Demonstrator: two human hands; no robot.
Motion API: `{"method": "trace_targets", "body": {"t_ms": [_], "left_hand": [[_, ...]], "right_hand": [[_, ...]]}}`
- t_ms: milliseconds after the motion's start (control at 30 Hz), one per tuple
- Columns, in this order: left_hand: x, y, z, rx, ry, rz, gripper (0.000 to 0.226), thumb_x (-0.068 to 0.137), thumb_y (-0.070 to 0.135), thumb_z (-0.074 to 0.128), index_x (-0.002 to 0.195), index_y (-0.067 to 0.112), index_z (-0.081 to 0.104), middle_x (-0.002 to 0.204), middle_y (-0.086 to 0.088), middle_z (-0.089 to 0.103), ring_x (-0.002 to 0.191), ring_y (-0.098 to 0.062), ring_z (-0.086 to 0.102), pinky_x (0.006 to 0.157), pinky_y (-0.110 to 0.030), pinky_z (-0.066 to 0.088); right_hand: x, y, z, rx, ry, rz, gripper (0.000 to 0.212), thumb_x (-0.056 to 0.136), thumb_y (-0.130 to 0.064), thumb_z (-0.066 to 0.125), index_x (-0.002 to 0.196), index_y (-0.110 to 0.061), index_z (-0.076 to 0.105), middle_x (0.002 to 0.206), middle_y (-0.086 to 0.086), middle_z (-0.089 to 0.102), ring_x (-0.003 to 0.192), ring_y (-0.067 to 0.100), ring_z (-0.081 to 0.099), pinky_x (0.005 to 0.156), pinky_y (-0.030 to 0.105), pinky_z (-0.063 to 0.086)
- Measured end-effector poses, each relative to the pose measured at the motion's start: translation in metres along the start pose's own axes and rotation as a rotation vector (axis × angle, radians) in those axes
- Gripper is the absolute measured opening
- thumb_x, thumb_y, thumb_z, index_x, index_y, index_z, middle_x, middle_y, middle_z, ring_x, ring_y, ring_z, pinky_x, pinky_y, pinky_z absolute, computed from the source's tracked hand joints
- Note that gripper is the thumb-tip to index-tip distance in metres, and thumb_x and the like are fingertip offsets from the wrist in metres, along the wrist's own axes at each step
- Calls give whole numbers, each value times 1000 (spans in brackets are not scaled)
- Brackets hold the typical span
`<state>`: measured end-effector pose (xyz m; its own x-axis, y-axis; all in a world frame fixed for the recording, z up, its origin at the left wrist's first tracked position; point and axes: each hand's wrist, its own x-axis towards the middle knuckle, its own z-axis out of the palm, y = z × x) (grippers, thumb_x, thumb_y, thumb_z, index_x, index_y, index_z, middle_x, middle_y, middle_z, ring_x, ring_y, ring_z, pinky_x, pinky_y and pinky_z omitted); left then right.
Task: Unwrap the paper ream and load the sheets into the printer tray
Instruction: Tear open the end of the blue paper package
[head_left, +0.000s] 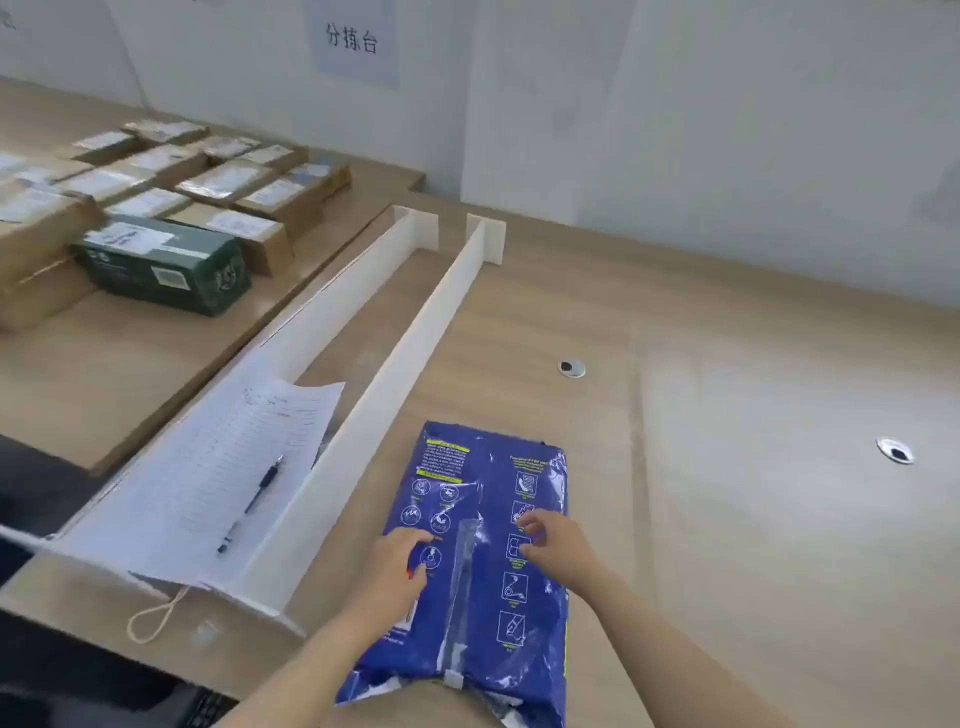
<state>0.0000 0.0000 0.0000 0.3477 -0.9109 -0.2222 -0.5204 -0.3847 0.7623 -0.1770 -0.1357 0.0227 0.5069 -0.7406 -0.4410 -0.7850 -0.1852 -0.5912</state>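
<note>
Head view, ream (483, 545) near end cropped, print blurred

Even, bright indoor light falls from above, with only faint shadows. A pale sheen washes out the bench (753, 415) at right, and white glare streaks the blue wrapper (483, 545). The whole picture is soft; wide-angle distortion bends the edges.
</note>
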Motion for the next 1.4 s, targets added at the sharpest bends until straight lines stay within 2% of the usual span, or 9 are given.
{"method": "trace_targets", "body": {"t_ms": [167,333,467,667,800,967,1100,1267,1400], "left_hand": [[24,-22,-8,130,-60,159,33,84,5,52,110,25,54,118,10,51,115,-13,49,100,-21,38],[37,-42,0,364,-94,233,46,88,25,54,132,23,41,145,7,35,136,-11,30,109,-25,36],[40,-59,7,514,-72,306,54,66,27,79,115,25,57,124,3,63,117,-18,58,87,-29,53],[40,-66,13,539,-42,360,55,71,27,73,119,27,47,126,3,61,124,-13,37,91,-28,46],[39,-63,11,577,-37,362,44,75,32,54,118,27,47,125,4,61,122,-11,33,93,-23,48],[43,-50,5,570,-49,350,59,62,17,79,113,23,49,117,-3,66,116,-16,47,86,-38,53],[52,-48,5,617,-80,358,58,67,12,74,120,23,52,127,-7,60,122,-28,53,98,-43,39],[50,-44,9,473,-88,332,48,91,14,43,138,21,34,153,-4,25,144,-24,11,112,-33,4],[47,-38,7,490,-160,280,49,96,24,34,143,22,22,157,-2,9,145,-23,-3,117,-35,0]], "right_hand": [[11,-8,16,26,59,66,33,84,-10,58,116,-12,56,116,8,54,110,23,55,94,31,46],[28,-20,31,29,74,48,30,84,-18,62,113,-14,57,107,2,49,100,18,51,96,31,47],[38,-23,40,11,74,36,28,83,-23,63,110,-19,60,100,-3,43,95,13,42,99,31,43],[45,-27,48,10,187,95,16,82,-30,64,96,-22,66,93,-5,43,99,18,46,93,39,46],[47,-31,53,-49,210,127,13,84,-31,62,90,-21,67,97,-4,43,109,20,43,88,40,45],[42,-29,51,-31,169,91,14,87,-29,58,93,-18,65,106,-1,48,111,20,42,92,39,41],[28,-25,49,16,114,-6,14,88,-23,59,94,-13,65,100,-6,39,101,16,41,96,33,39],[1,-19,57,32,64,-98,13,87,-19,59,92,-10,66,102,-6,38,100,14,39,97,25,35],[-26,-7,70,7,48,-152,10,85,-19,61,86,-11,66,98,-10,40,101,16,42,93,24,34]]}}
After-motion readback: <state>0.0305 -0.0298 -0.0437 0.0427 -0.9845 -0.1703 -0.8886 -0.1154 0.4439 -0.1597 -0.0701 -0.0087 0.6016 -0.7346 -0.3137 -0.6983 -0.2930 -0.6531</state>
